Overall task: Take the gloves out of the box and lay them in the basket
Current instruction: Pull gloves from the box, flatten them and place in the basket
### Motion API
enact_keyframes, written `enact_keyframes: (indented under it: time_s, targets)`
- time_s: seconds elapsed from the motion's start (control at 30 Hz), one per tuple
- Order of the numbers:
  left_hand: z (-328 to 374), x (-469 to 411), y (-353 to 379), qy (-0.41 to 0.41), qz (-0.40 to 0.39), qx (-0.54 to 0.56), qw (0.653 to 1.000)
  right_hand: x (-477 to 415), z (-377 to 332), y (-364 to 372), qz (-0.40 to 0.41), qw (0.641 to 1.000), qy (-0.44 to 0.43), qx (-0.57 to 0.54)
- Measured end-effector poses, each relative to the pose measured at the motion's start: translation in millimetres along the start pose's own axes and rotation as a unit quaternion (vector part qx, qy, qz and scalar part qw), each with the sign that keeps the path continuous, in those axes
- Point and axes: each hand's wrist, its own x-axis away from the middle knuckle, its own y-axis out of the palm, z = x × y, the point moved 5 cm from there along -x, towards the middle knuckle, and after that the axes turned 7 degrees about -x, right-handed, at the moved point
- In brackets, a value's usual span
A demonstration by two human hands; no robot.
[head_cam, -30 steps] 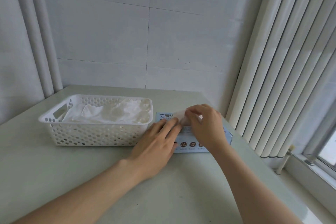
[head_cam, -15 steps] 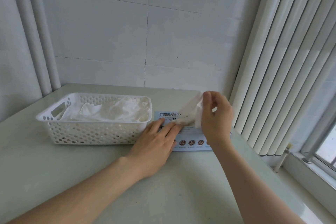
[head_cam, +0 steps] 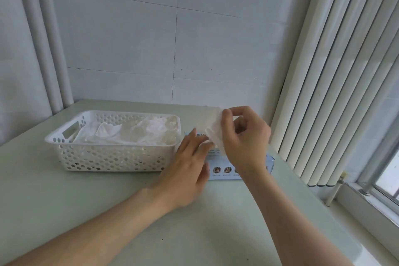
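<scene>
A light blue glove box (head_cam: 224, 171) lies on the table just right of a white perforated basket (head_cam: 112, 157). Several translucent white gloves (head_cam: 138, 131) lie piled inside the basket. My right hand (head_cam: 244, 138) pinches one white glove (head_cam: 212, 129) and holds it above the box, its lower end still near the box top. My left hand (head_cam: 187, 170) lies with straight fingers on the left part of the box, pressing it down. Both hands hide most of the box top.
The pale green table (head_cam: 64, 211) ends at a tiled wall behind. White vertical blinds (head_cam: 336, 84) hang close on the right, with a window sill (head_cam: 367, 198) below them. Two grey pipes (head_cam: 43, 39) run up the left corner.
My right hand has risen from the box top, drawing a glove upward out of it. My left hand has stayed flat on the box.
</scene>
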Motion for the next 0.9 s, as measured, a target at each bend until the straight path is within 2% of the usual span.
enact_keyframes:
  time_s: [0.13, 0.27, 0.47, 0.57, 0.63, 0.73, 0.83, 0.9]
  targets:
    - [9, -8, -35, -0.107, 0.104, 0.217, 0.965, 1, 9, 3, -0.039, 0.992, 0.11, -0.049]
    - [13, -16, -51, -0.153, 0.118, 0.293, 0.936, 4, 7, 11, -0.089, 0.975, 0.163, -0.125]
    - [-7, -21, -52, -0.189, 0.144, 0.229, 0.944, 12, -4, 17, -0.149, 0.963, 0.165, -0.151]
    - [-14, -25, -55, -0.192, 0.128, 0.193, 0.954, 15, -9, 24, -0.229, 0.952, 0.148, -0.143]
    - [-20, -30, -58, -0.188, 0.108, 0.182, 0.959, 16, -10, 26, -0.247, 0.946, 0.155, -0.14]
    - [-27, -34, -65, -0.18, 0.111, 0.165, 0.963, 15, -2, 25, -0.207, 0.959, 0.167, -0.096]
    - [-35, -33, -74, -0.182, 0.145, 0.148, 0.961, 10, 6, 19, -0.157, 0.98, 0.12, -0.003]
    - [-42, -32, -76, -0.189, 0.164, 0.144, 0.957, 7, 5, 16, -0.126, 0.987, 0.098, 0.014]
